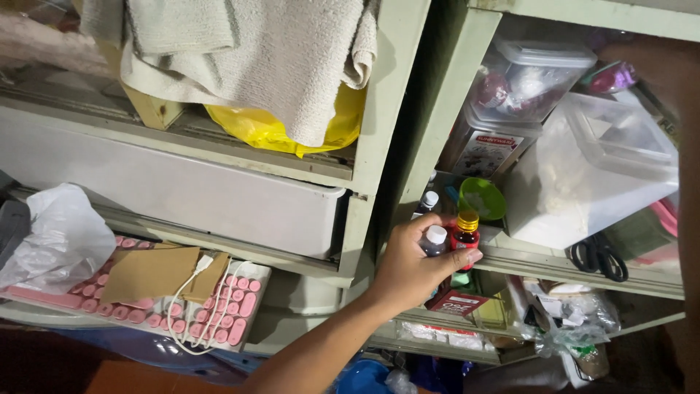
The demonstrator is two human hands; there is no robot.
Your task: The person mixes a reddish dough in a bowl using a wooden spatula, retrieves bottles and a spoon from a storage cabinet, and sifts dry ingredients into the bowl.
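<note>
**Small bottles at the shelf edge: light, slick, easy to topple**

Left hand point(412, 266) reaching up to the shelf edge point(554, 264), fingers curled and closed around a small bottle with a white cap point(435, 238), fingertips also touching the red bottle with a yellow cap point(465, 235) just beside it. Another white-capped bottle point(430, 201) standing right behind, with a green funnel point(483, 198) near it. Right hand point(667, 73) dim at the upper right corner of the view, up by the clear plastic containers point(598, 153); cannot tell whether open or closed.

Probably light, rigid and smooth-walled, so likely slippery under a loose pinch; glass or plastic unclear, so best treated as breakable. Narrow bases crowded together at the front edge, prone to tipping or knocking a neighbour off. Safest hold judged to be around the body just under the cap, kept upright. Black scissors point(599, 257) lying further along the same shelf, well apart from the bottles.
</note>
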